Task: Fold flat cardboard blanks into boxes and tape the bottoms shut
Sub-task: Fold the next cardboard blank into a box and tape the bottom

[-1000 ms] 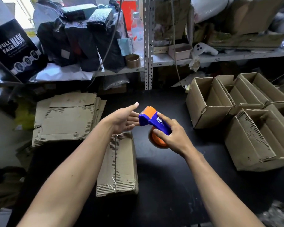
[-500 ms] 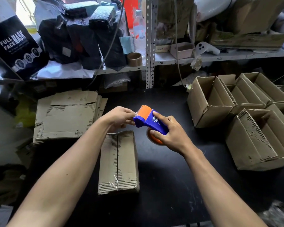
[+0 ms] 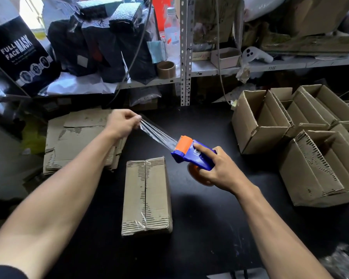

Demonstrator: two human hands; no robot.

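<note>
Left hand (image 3: 123, 122) pinching clear tape strip (image 3: 157, 135), newly pulled out | right hand (image 3: 216, 168) gripping blue-and-orange plastic tape dispenser (image 3: 191, 153) | folded brown cardboard box (image 3: 147, 195) below, between both hands | tape probably goes on next

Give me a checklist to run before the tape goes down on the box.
1. Tape end held: ok. Left hand pinches the tape.
2. Dispenser held: ok. Right hand grips the dispenser.
3. Tape drawn out: ok, stretched between the hands, but bunched and wrinkled.
4. Box flaps closed: ok, they meet along a centre seam.
5. Seam taped: not ok. Only short bits of tape show at both ends.
6. Tape over the seam: not ok. It hangs above the table behind the box.
</note>
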